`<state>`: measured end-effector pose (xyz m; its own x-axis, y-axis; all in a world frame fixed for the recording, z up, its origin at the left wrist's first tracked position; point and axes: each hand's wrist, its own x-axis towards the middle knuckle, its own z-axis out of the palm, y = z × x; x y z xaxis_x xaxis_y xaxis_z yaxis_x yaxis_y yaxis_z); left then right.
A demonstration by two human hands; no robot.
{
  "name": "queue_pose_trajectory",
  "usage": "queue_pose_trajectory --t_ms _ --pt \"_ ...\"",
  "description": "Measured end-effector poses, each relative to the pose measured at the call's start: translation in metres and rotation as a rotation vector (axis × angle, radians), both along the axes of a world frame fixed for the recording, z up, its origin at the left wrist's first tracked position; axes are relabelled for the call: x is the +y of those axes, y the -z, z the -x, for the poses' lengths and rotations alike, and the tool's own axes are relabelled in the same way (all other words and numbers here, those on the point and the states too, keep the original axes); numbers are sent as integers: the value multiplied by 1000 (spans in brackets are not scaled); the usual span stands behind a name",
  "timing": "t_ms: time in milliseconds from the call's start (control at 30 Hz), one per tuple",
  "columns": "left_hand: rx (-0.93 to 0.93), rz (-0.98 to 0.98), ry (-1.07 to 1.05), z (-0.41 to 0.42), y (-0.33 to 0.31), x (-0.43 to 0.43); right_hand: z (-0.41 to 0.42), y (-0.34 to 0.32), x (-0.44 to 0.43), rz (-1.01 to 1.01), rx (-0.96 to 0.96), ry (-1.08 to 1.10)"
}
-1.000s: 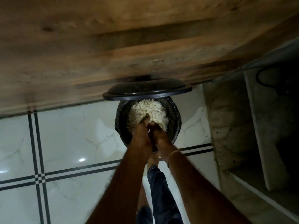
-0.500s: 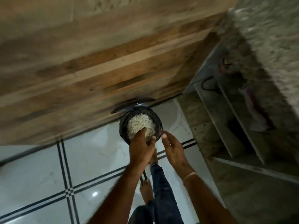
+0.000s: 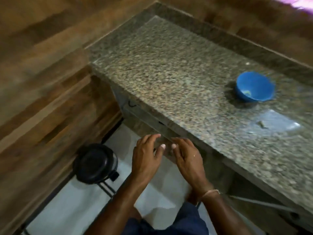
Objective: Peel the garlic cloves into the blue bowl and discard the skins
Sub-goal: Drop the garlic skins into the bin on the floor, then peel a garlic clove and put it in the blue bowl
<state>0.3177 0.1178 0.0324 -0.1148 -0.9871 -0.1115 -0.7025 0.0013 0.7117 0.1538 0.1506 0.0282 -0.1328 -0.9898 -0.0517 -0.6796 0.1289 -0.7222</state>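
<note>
A: Frame was dim, with a warm cast. Motion blur smeared the wood wall and the desk grain.
B: Glare anywhere?
A: Pale sheen on the desk just below the blue bowl, blown-out pink patch in the top right corner. Bowl threw a soft dark shadow round its base.
B: Brightest area?
A: White floor, also blurred.

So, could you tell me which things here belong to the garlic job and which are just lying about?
Job: bowl, bin with lid down, left hand and right hand, both empty.
Lying about: small scrap on the counter, cord beneath it.
</note>
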Motion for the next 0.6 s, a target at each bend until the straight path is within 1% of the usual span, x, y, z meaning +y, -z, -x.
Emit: queue_pose_trajectory --t_ms 100,267,367,500,600 --pt "-8 29 58 76 -3 -12 75 -4 6 52 -10 88" --pt "31 5 134 203 0 -21 193 2 12 17 11 208" --pt "12 -6 178 264 6 -32 252 6 10 26 29 273" --pt "-68 -2 256 325 15 -53 310 14 -1 -1 194 353" --pt "-129 31 381 356 32 -65 341 19 -16 -123 311 406"
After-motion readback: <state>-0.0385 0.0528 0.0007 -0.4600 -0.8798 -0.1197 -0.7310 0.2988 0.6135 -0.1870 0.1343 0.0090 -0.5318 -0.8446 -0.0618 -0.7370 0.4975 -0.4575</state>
